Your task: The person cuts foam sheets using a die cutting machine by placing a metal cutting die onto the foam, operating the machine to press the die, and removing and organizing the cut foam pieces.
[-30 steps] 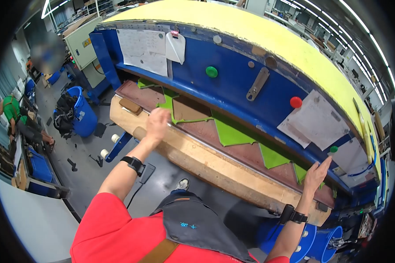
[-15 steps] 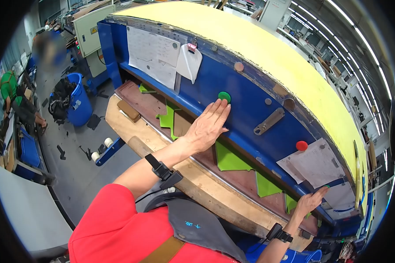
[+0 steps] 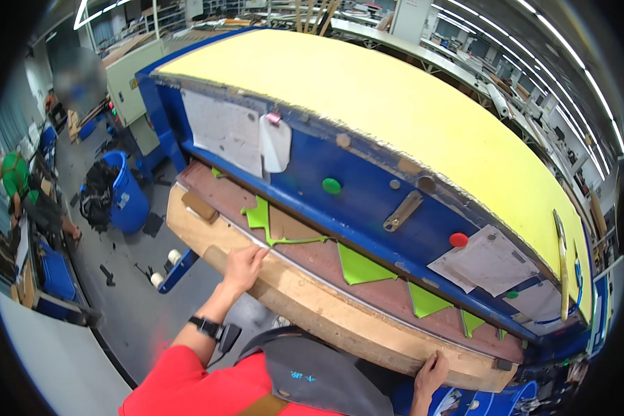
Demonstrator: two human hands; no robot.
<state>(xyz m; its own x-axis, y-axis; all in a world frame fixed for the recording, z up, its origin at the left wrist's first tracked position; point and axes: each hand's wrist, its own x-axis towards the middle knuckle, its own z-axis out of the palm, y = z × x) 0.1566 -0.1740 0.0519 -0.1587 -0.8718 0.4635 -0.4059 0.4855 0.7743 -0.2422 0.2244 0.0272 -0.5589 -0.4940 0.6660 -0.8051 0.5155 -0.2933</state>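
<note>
My left hand (image 3: 245, 269) is closed at the wooden board (image 3: 326, 303), its fingertips by the metal strip along the inner edge. Over the board's front edge, near its right end, my right hand (image 3: 431, 373) curls its fingers; their undersides are hidden. Beyond the strip lies a reddish-brown bed (image 3: 317, 258) bearing bright green cut pieces (image 3: 362, 265), partly under the blue machine beam (image 3: 353, 197). A green button (image 3: 331, 186) and a red button (image 3: 458, 240) sit on the beam's front, with a smaller green button (image 3: 512, 295) further right.
Yellow sheeting (image 3: 367, 83) covers the machine top. Paper sheets (image 3: 222, 128) hang on the beam. A brown block (image 3: 200, 206) rests on the board's left end. A blue bin (image 3: 128, 197) stands on the floor at left, near a person in green (image 3: 15, 173).
Both hands have left the green buttons and come down to the wooden board. The view has shifted, and more of the bed and green pieces shows.
</note>
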